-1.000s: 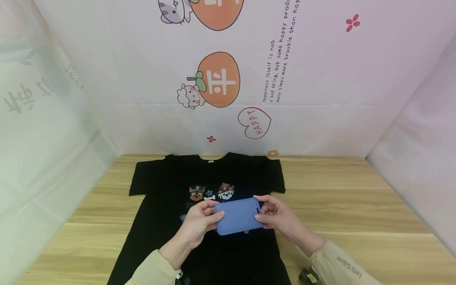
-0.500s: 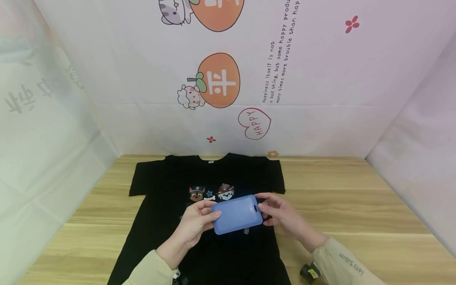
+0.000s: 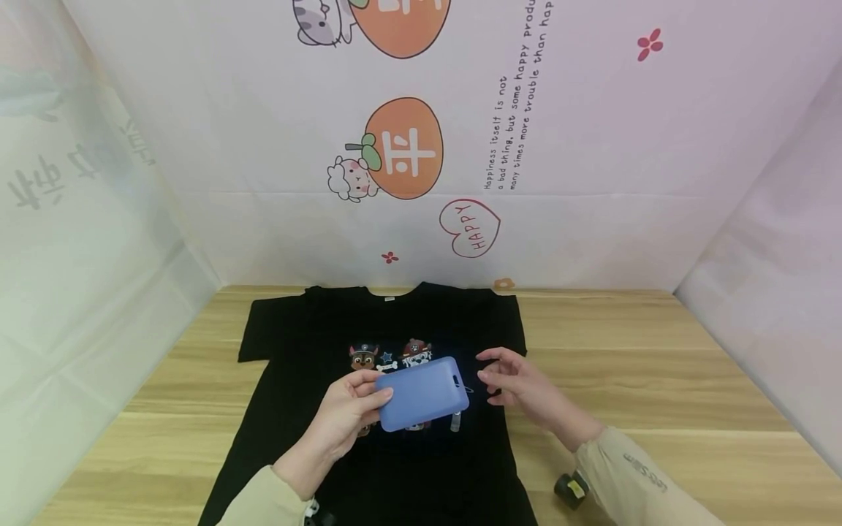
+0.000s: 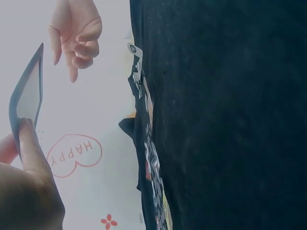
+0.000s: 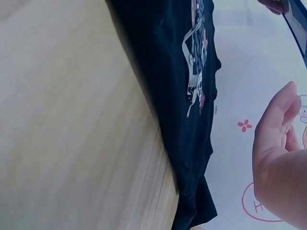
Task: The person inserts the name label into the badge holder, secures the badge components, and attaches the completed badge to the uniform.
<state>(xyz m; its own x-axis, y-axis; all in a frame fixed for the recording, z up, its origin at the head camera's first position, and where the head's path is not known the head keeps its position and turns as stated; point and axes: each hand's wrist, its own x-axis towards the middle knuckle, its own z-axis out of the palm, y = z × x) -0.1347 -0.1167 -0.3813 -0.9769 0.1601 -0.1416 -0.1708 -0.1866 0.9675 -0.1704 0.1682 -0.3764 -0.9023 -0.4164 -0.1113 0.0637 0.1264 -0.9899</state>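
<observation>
A black T-shirt (image 3: 395, 321) with cartoon dog prints lies flat on the wooden table (image 3: 658, 380). My left hand (image 3: 351, 413) grips a blue card holder (image 3: 421, 392) by its left end and holds it above the shirt's chest. The left wrist view shows the blue card holder (image 4: 26, 96) edge-on, pinched by my thumb. My right hand (image 3: 516, 383) hovers just right of the holder with relaxed fingers and holds nothing. A small clear clip (image 3: 455, 421) lies on the shirt below the holder. The right wrist view shows my right hand (image 5: 280, 158) beside the T-shirt (image 5: 177, 96).
White cloth walls with cartoon prints close in the table at the back and both sides. A small black and yellow object (image 3: 571, 488) sits by my right sleeve near the front edge. Bare wood lies left and right of the shirt.
My right hand has let go of the blue card holder and drawn slightly right. The left hand has carried the holder a little left and up.
</observation>
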